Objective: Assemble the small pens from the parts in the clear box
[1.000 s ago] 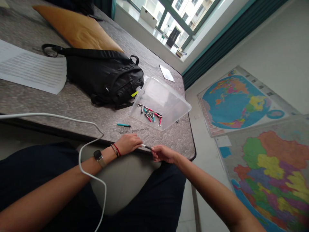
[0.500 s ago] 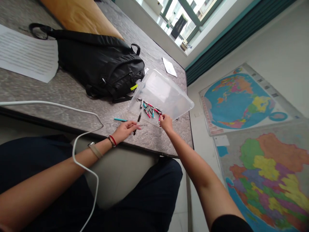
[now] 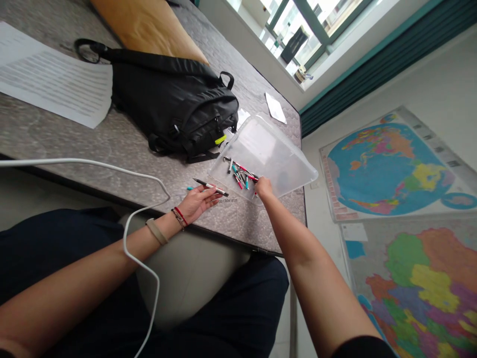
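A black-and-white pen (image 3: pixel 210 187) lies slantwise across the fingers of my left hand (image 3: pixel 198 203), held against them by the thumb, palm turned up. Just behind those fingers, the end of a teal pen (image 3: pixel 190 188) shows on the mattress. My right hand (image 3: pixel 264 188) is over the near edge of a clear plastic tray (image 3: pixel 285 156), fingers pinched down at the pile's right side. A slim pen-like tip pokes out below its fingertips; the rest is hidden. Several red, teal, black and white pens (image 3: pixel 240 176) lie jumbled in the tray.
A black backpack (image 3: pixel 171 99) rests on the grey mattress (image 3: pixel 137 149) left of the tray, by a printed sheet (image 3: pixel 74 84) and brown paper (image 3: pixel 152 30). A white cable (image 3: pixel 112 169) loops across my left forearm. Wall maps (image 3: pixel 391 164) hang at right.
The pen in my left hand has swung from nearly upright to lying across the fingers. My right hand stays at the pens. The whole view has shifted slightly.
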### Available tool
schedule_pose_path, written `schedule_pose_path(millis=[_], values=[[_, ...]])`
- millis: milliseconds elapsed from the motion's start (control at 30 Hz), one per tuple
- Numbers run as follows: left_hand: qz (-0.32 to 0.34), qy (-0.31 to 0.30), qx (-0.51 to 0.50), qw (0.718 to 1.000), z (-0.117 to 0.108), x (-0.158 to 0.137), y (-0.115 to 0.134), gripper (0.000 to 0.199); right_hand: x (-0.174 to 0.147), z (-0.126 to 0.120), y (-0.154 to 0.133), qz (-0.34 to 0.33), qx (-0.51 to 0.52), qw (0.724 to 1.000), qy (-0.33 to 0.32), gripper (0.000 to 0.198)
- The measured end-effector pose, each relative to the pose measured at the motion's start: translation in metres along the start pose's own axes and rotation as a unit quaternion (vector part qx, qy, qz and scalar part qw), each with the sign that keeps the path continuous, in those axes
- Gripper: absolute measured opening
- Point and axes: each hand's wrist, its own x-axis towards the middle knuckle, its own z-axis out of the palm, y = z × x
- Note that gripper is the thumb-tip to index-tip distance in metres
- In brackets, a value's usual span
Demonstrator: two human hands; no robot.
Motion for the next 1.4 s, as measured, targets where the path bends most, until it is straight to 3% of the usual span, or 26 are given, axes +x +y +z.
schedule_pose_path(millis=[500,900,1133,1400], values=[[0.016,-0.01,0.056,0.998,-0.002,0.0,-0.005,0.031,0.014,0.006,0.003,0.007,-0.028,1.0,-0.008,0.027],[0.015,0.014,0.077,0.997,-0.004,0.003,-0.007,0.038,0.019,-0.01,0.012,-0.061,-0.024,0.998,0.012,0.035],[0.011,0.02,0.081,0.996,-0.002,0.002,-0.006,0.04,0.012,-0.007,-0.006,-0.137,-0.037,0.99,-0.007,0.028],[0.018,0.024,0.086,0.996,-0.006,0.006,-0.008,0.04,0.019,-0.002,-0.027,-0.085,-0.044,0.995,-0.03,0.032]])
